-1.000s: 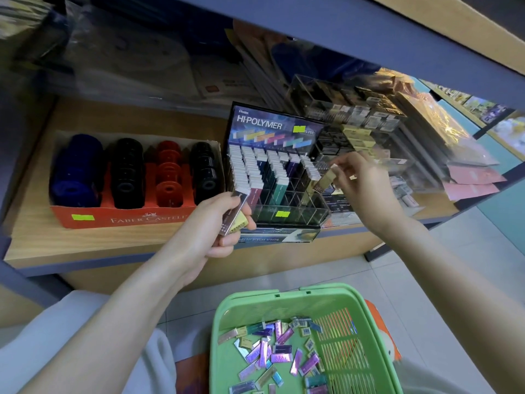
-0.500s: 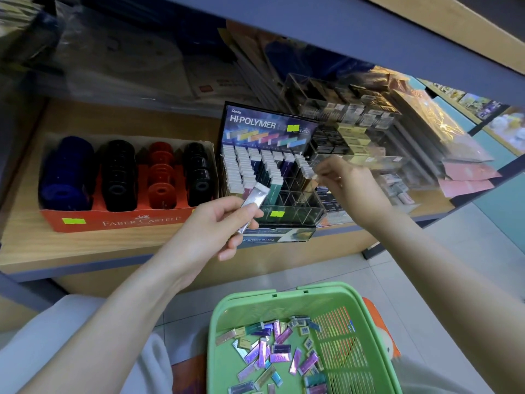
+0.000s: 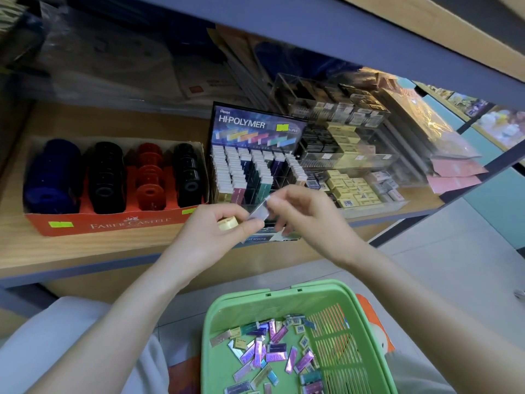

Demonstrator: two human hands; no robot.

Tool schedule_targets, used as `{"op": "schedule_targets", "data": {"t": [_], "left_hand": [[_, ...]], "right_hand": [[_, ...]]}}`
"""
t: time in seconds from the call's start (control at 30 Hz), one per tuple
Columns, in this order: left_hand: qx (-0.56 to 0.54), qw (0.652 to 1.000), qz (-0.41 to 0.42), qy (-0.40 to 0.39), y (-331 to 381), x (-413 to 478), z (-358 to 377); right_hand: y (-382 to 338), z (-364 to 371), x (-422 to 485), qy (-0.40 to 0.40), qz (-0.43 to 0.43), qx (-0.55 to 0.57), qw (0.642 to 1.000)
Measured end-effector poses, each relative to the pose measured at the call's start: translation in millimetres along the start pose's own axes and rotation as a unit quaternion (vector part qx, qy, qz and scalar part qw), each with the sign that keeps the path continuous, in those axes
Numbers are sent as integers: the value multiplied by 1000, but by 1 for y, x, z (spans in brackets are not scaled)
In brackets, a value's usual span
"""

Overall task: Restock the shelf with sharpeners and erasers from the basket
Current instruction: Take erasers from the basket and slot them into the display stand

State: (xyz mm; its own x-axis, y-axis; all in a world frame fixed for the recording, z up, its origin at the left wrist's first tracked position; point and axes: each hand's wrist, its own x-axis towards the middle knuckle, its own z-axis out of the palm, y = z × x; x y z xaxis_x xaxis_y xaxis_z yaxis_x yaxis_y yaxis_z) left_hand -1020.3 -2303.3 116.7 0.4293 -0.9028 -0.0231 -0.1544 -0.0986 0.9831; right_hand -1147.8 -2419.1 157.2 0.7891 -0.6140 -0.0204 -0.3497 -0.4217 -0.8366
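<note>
My left hand grips a yellow-gold eraser in its curled fingers and pinches the lower end of a silvery eraser. My right hand pinches the upper end of that same silvery eraser. Both hands meet in front of the Hi-Polymer eraser display on the wooden shelf. Below, the green basket holds several shiny purple, teal and gold erasers. Left of the display stands the red Faber-Castell box with rows of blue, black and red sharpeners.
Clear acrylic trays of yellow and black erasers stand right of the display. Pink packets lie at the shelf's right end. A blue shelf board overhangs above. My grey-clad knees sit either side of the basket on the tiled floor.
My right hand came back from the display's right side to the left hand and took the top of the silvery eraser. My left hand moved right, toward the display's front.
</note>
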Motion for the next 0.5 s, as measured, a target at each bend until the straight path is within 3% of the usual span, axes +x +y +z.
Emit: {"op": "schedule_targets", "data": {"t": [0.13,0.27,0.5], "left_hand": [[-7,1000,-4,7,-2,1,5],[-115,991,-63,-11,0,1,8],[-39,999,32,-7,2,-5,-2]], "right_hand": [[3,0,-10,-22,5,71,997],[10,-9,-19,-2,12,106,994],[13,-36,-9,136,13,111,984]]}}
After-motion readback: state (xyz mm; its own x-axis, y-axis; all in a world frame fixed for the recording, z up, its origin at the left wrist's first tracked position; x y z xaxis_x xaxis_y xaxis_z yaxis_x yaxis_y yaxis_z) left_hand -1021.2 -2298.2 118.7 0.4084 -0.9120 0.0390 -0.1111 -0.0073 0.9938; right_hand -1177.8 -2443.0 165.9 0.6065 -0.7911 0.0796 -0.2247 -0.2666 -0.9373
